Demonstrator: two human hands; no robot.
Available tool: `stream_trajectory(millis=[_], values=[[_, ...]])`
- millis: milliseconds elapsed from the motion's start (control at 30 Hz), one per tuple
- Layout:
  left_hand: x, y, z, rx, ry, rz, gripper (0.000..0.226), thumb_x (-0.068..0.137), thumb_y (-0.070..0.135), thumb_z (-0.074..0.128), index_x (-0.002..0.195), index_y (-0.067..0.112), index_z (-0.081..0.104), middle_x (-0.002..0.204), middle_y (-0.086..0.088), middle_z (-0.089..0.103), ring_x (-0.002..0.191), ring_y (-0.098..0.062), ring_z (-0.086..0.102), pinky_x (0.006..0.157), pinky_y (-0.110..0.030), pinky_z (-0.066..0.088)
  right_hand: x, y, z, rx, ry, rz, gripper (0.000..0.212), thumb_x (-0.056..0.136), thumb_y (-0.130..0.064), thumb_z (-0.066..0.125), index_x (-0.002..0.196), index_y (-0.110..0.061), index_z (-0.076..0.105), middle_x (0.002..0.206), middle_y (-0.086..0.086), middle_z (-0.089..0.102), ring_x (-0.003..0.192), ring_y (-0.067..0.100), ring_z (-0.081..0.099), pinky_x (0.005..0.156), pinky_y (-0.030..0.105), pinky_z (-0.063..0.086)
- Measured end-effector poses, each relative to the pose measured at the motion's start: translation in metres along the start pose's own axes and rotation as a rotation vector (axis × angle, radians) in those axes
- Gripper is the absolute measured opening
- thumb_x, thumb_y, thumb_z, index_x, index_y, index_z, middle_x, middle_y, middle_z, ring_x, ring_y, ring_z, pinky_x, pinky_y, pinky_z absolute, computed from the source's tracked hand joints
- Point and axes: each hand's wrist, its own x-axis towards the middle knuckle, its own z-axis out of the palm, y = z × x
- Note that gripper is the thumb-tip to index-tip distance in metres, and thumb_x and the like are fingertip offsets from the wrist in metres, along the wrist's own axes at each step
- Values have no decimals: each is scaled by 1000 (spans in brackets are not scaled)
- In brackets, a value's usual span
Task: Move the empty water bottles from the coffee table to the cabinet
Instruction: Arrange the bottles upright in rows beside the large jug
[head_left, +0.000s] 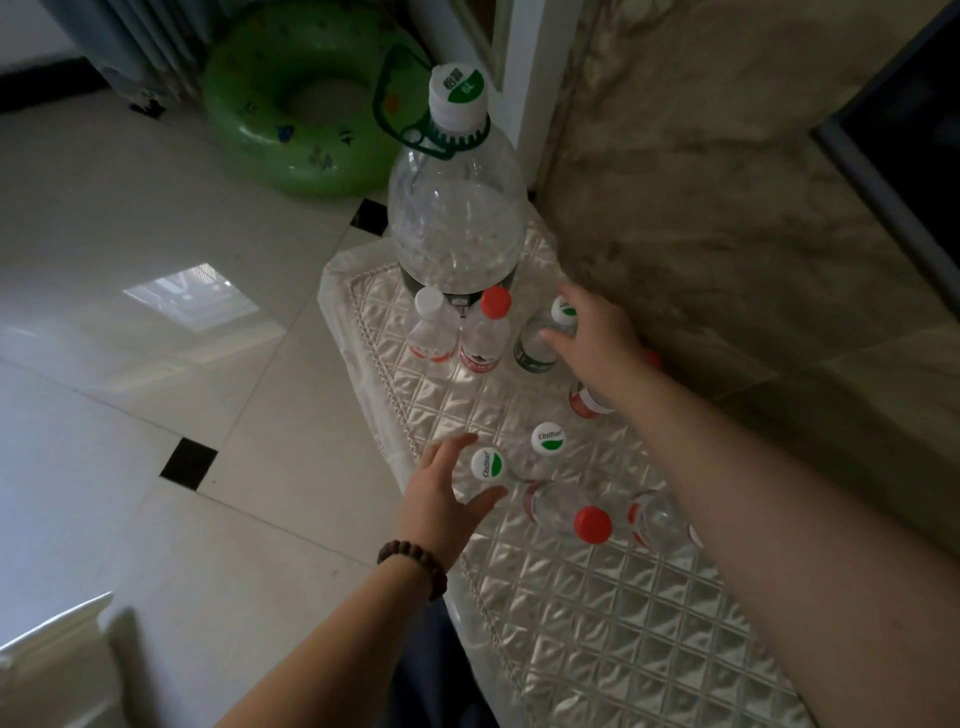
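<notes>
My right hand (597, 332) is hiding part of a green-capped bottle (545, 338), probably gripping it; left hand (447, 493) is hovering loose-fingered over the quilted cover (597, 623), tiled floor (156, 312) beside.

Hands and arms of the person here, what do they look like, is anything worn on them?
Both arms are bare, no sleeves in view. The left hand has a bracelet of dark brown round beads at its wrist. The right hand wears nothing visible.
</notes>
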Motion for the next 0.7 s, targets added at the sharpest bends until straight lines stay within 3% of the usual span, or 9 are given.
stream_trajectory(millis=[167,300,433,500,567,700], values=[[0,2,-4,-6,-8,-15,63,71,32,80,126,32,50,131,9,50,115,-13,53,99,-35,47,-21,-4,-5,-2,-3,-11,38,88,-21,63,125,-16,54,122,14,61,111,29,58,93,43,50],[-1,3,-10,28,-48,-7,74,69,35,81,134,29,45,137,7,47,121,-13,49,99,-23,39,-56,-6,1,35,-158,-52,38,88,-24,64,125,-23,54,121,9,61,104,22,62,84,34,54],[-5,7,-29,-43,-164,-2,103,57,69,69,143,30,31,146,6,36,130,-10,37,106,-31,35,-63,-3,11,-1,-227,-33,37,86,-27,67,121,-25,55,119,10,61,103,22,60,84,35,52],[-3,10,-43,-127,-127,-2,96,61,85,50,140,35,31,145,5,38,128,-8,39,104,-35,38,-60,-3,10,8,-246,-24,52,83,-34,69,131,-26,50,129,9,58,113,23,56,90,33,48],[8,13,-57,-176,-3,-6,80,70,80,44,136,34,37,140,3,45,124,-11,45,102,-39,43,-54,-6,6,17,-242,-31,64,80,-44,70,136,-26,46,135,7,55,122,23,52,93,30,43],[60,27,-76,-151,199,-51,64,81,46,64,136,24,40,138,-1,46,123,-16,46,101,-45,45,-30,-23,-3,44,-92,-64,66,80,-48,68,137,-23,45,135,8,55,122,24,52,95,33,44]])
